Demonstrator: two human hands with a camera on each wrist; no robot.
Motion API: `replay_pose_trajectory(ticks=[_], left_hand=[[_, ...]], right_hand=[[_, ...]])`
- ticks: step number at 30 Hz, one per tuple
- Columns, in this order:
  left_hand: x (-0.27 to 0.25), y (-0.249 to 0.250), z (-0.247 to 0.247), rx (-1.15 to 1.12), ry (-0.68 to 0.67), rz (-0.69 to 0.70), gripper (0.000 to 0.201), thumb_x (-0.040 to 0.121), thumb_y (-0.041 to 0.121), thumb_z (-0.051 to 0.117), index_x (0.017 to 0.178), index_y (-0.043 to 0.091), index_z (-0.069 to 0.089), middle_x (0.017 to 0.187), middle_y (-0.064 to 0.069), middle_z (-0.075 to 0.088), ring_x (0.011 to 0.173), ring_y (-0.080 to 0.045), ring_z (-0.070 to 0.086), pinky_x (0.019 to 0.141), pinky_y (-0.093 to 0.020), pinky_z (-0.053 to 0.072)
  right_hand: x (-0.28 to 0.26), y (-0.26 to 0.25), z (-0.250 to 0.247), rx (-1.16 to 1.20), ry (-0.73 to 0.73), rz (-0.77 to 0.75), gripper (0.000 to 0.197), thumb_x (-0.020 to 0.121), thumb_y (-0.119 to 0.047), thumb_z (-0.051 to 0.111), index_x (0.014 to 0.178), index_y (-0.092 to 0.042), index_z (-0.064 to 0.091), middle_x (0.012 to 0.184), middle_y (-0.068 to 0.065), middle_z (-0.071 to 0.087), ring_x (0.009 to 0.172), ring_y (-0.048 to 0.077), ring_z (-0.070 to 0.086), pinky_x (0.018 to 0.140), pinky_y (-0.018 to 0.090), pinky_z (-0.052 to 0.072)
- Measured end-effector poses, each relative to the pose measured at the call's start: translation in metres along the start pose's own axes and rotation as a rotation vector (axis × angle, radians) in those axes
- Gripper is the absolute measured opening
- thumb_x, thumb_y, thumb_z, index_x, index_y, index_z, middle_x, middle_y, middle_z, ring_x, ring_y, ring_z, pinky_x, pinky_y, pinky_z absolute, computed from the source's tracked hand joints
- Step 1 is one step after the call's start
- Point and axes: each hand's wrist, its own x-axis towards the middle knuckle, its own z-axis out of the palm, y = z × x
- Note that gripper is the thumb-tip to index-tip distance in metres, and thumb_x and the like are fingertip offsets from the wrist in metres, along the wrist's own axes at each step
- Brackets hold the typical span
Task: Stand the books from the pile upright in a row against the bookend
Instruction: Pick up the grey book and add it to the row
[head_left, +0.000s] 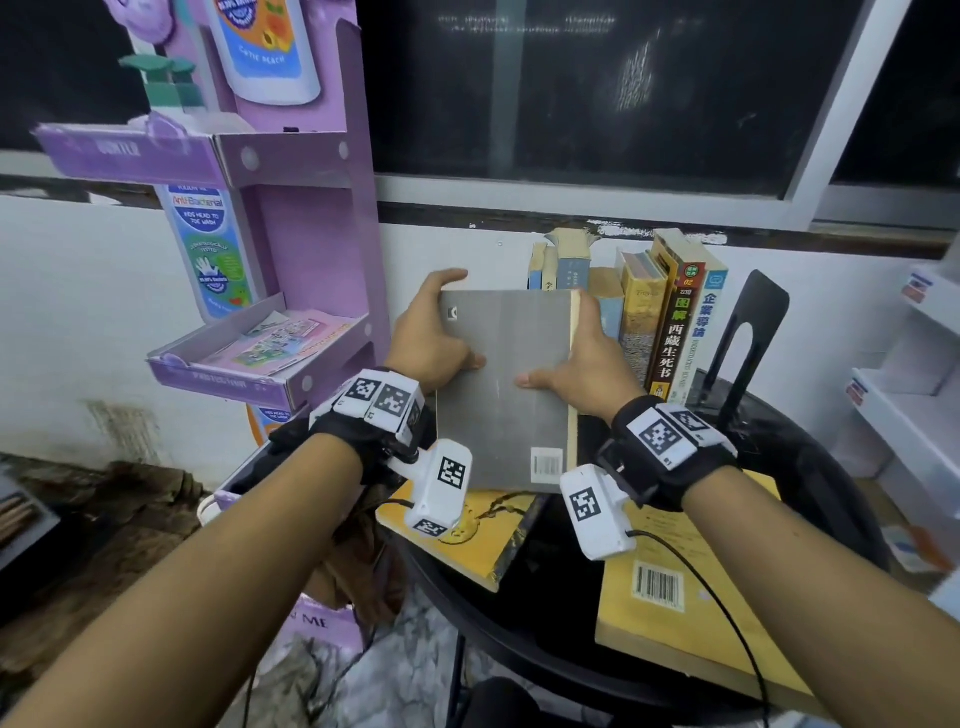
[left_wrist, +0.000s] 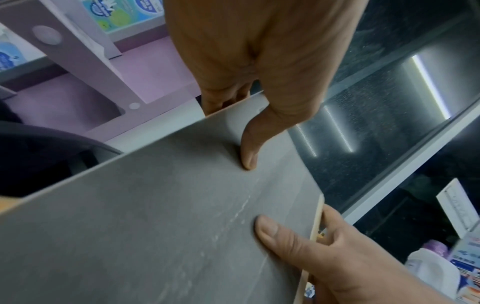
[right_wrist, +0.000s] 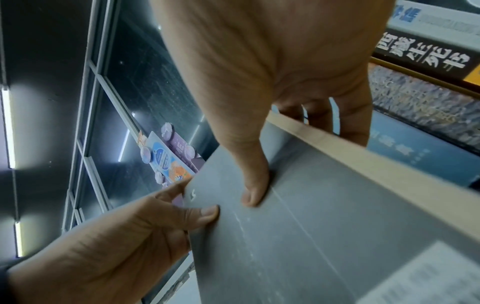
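Observation:
A grey-covered book (head_left: 506, 384) is held up over the round black table (head_left: 810, 467), its back cover with a barcode facing me. My left hand (head_left: 436, 338) grips its left edge, thumb on the cover and fingers behind. My right hand (head_left: 582, 358) grips the right, page-edge side the same way. Both thumbs press the grey book (left_wrist: 182, 216) in the left wrist view, and the grey book (right_wrist: 298, 236) shows again in the right wrist view. Behind it several books (head_left: 670, 322) stand upright against a black bookend (head_left: 748, 332). Two yellow books (head_left: 675, 613) lie flat below.
A purple cardboard display stand (head_left: 311, 234) with leaflets rises close on the left. A white wall and a dark window (head_left: 597, 93) are behind the table. White shelves (head_left: 914, 395) stand at the right edge.

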Motion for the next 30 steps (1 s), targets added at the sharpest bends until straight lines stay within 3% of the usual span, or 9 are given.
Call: replay_pose_trajectory(ticks=[2, 5, 10, 14, 19, 21, 25, 30], left_hand=[[0.002, 0.005, -0.002, -0.058, 0.007, 0.049, 0.087, 0.063, -0.011, 0.078, 0.13, 0.035, 0.047, 0.106, 0.001, 0.058, 0.099, -0.021, 0.061, 0.084, -0.037, 0.056], [0.001, 0.005, -0.003, -0.165, -0.009, 0.095, 0.07, 0.071, 0.0, 0.079, 0.126, 0.032, 0.051, 0.111, -0.001, 0.06, 0.098, -0.015, 0.061, 0.082, -0.028, 0.055], [-0.003, -0.002, -0.001, -0.262, -0.044, 0.116, 0.041, 0.074, 0.002, 0.079, 0.108, 0.015, 0.059, 0.098, 0.004, 0.061, 0.074, 0.005, 0.06, 0.065, -0.015, 0.051], [0.001, -0.004, -0.005, -0.271, -0.114, 0.133, 0.041, 0.075, -0.001, 0.077, 0.108, 0.011, 0.057, 0.097, 0.004, 0.059, 0.073, 0.007, 0.059, 0.066, -0.014, 0.05], [0.002, -0.011, -0.006, -0.317, -0.199, 0.107, 0.05, 0.077, -0.002, 0.074, 0.113, 0.015, 0.044, 0.098, 0.003, 0.054, 0.077, 0.004, 0.06, 0.068, -0.02, 0.053], [0.001, -0.013, -0.006, -0.364, -0.207, 0.076, 0.058, 0.079, -0.001, 0.074, 0.12, 0.017, 0.036, 0.102, 0.001, 0.053, 0.082, 0.001, 0.061, 0.069, -0.022, 0.054], [-0.004, -0.022, 0.0, -0.464, -0.198, 0.005, 0.069, 0.083, 0.006, 0.071, 0.136, 0.018, 0.03, 0.119, -0.004, 0.055, 0.103, -0.012, 0.06, 0.081, -0.026, 0.055], [-0.005, -0.026, 0.006, -0.6, -0.217, -0.066, 0.047, 0.084, 0.025, 0.062, 0.128, 0.017, 0.046, 0.118, -0.004, 0.065, 0.106, -0.019, 0.065, 0.084, -0.032, 0.053]], right_hand=[[-0.001, -0.003, -0.003, 0.035, 0.052, -0.078, 0.103, 0.071, -0.024, 0.085, 0.147, -0.025, 0.015, 0.118, 0.004, 0.059, 0.102, 0.024, 0.058, 0.091, 0.038, 0.05], [-0.006, -0.004, -0.005, 0.062, 0.061, -0.165, 0.087, 0.077, -0.02, 0.08, 0.142, -0.028, 0.023, 0.115, 0.004, 0.058, 0.098, 0.022, 0.058, 0.088, 0.037, 0.051], [-0.013, -0.001, -0.005, 0.089, -0.002, -0.242, 0.067, 0.08, -0.02, 0.077, 0.13, -0.031, 0.034, 0.114, 0.0, 0.059, 0.097, 0.018, 0.06, 0.081, 0.033, 0.053], [-0.011, -0.001, -0.014, 0.111, -0.032, -0.254, 0.045, 0.082, -0.026, 0.074, 0.118, -0.033, 0.047, 0.109, -0.001, 0.063, 0.094, 0.015, 0.064, 0.08, 0.037, 0.056], [-0.005, -0.016, -0.03, 0.048, -0.099, -0.276, 0.026, 0.083, -0.028, 0.072, 0.106, -0.026, 0.061, 0.096, -0.006, 0.067, 0.083, 0.011, 0.066, 0.066, 0.023, 0.054], [-0.002, -0.024, -0.033, -0.024, -0.174, -0.299, 0.034, 0.084, -0.028, 0.071, 0.115, -0.032, 0.059, 0.102, -0.008, 0.067, 0.088, 0.011, 0.065, 0.066, 0.017, 0.051], [0.0, -0.038, -0.03, -0.268, -0.263, -0.383, 0.065, 0.082, -0.035, 0.071, 0.14, -0.041, 0.043, 0.136, -0.007, 0.055, 0.121, 0.017, 0.05, 0.099, 0.032, 0.045], [-0.006, -0.045, -0.026, -0.249, -0.296, -0.349, 0.078, 0.079, -0.033, 0.076, 0.146, -0.033, 0.037, 0.136, -0.004, 0.055, 0.112, 0.013, 0.057, 0.094, 0.024, 0.046]])
